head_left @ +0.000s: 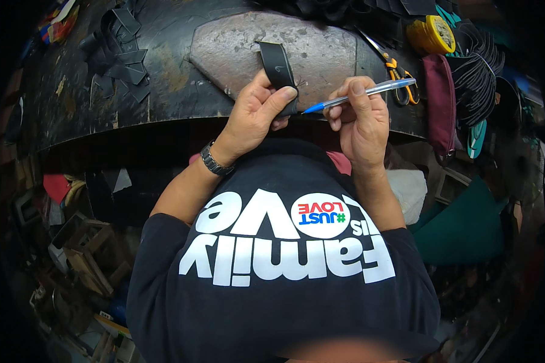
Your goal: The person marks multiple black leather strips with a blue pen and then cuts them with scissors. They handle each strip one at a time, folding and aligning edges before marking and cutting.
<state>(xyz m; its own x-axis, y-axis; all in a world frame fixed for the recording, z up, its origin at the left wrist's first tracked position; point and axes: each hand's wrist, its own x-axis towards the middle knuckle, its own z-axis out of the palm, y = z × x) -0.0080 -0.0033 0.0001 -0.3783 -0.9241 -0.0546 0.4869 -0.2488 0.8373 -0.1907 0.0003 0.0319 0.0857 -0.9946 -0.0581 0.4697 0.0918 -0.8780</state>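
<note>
My left hand pinches a black leather strip by its near end, thumb on top, holding it over a grey stone slab set on the dark workbench. A dark metal watch sits on that wrist. My right hand grips a clear pen with a blue cap, its tip pointing left and almost touching the strip's lower edge next to my left thumb.
Cut black leather pieces lie at the bench's back left. Orange-handled scissors, a yellow tape roll, a maroon pouch and a bundle of black straps crowd the right. Wooden blocks and clutter fill the floor left.
</note>
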